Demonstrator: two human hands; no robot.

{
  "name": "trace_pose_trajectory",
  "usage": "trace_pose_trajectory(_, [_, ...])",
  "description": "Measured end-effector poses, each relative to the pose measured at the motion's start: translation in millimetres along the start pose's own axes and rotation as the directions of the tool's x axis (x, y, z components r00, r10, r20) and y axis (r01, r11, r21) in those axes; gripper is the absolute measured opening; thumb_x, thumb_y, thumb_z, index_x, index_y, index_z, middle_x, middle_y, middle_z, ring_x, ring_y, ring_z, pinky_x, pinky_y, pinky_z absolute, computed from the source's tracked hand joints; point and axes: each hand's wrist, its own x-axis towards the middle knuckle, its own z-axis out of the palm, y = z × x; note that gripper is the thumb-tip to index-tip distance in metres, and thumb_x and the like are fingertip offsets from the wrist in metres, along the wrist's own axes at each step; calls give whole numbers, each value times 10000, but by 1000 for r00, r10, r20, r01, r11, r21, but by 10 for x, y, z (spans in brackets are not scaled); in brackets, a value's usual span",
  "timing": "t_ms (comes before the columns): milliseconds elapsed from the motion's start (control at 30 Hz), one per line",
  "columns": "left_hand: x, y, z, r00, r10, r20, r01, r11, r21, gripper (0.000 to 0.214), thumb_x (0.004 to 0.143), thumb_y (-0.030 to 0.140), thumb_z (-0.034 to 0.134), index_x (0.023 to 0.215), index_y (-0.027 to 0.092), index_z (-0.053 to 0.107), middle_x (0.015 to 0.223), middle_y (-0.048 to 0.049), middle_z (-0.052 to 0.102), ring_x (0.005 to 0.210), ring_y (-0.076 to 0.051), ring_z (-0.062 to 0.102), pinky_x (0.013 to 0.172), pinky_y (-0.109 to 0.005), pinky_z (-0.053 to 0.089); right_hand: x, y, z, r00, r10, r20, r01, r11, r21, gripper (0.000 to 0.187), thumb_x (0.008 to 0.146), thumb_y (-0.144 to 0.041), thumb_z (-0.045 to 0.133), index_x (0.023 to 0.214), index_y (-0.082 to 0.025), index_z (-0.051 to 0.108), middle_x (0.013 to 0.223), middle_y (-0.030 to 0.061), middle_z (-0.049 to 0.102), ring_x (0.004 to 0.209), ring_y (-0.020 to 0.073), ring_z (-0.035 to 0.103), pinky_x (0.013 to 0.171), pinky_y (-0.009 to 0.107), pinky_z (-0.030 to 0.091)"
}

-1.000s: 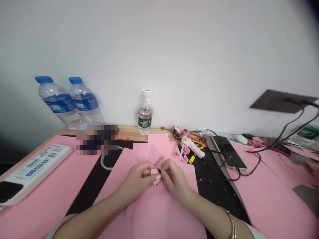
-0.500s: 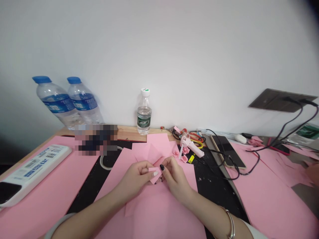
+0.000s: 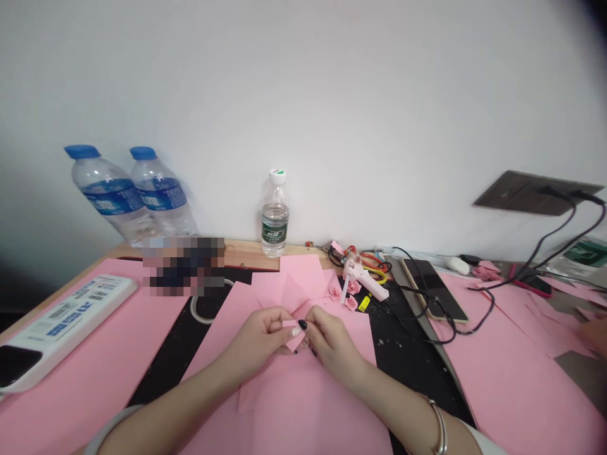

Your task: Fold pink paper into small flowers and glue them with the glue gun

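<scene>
Both of my hands meet over the middle of the table on a small folded piece of pink paper (image 3: pixel 291 333). My left hand (image 3: pixel 262 340) pinches its left side, with thumb and fingers curled round it. From the right, my right hand (image 3: pixel 332 341) pinches the same piece, its dark-nailed thumb on top. Under the hands lie large pink paper sheets (image 3: pixel 303 404). A few small pink paper roses (image 3: pixel 349 296) sit just beyond the hands, beside a white glue gun (image 3: pixel 364 282).
Two big blue-capped water bottles (image 3: pixel 135 196) and a small green-labelled bottle (image 3: pixel 275 218) stand at the wall. A white box (image 3: pixel 57 325) lies at left. A phone (image 3: pixel 434 287), cables and scissors lie at right. Another person's hand (image 3: pixel 597 333) shows at the far right edge.
My fingers shift slightly on the small pink piece, the right thumb sliding closer to the left thumb. The hand at the far right edge has moved a little.
</scene>
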Motion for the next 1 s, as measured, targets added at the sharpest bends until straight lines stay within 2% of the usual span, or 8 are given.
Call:
trace_pose_trajectory(467, [0,-14,-6,999,-18,32,18,1000,-6,271,693,406,746,694,163,625,676,-27,674,661,-173,619,640,-270,459,7,-18,-8,1000,-21,-13,20,995,-94,324,956,-259,396,636,-223,360,572,-40,429,531,127,440,503,235,339])
trace_pose_trajectory(833, [1,-53,-27,997,-74,28,74,997,-1,356,668,480,743,703,153,609,644,0,638,625,-145,603,643,-282,502,-1,49,-25,999,45,-5,-45,999,-8,302,969,-289,349,673,-233,324,570,-52,386,512,123,357,481,236,301])
trace_pose_trajectory(1000, [-5,-42,-9,996,-84,23,84,996,23,323,658,447,747,671,164,593,604,37,566,607,-133,573,631,-279,511,8,25,-30,998,41,49,-38,997,-65,278,927,-255,445,665,-221,358,587,-46,417,536,119,396,500,227,306])
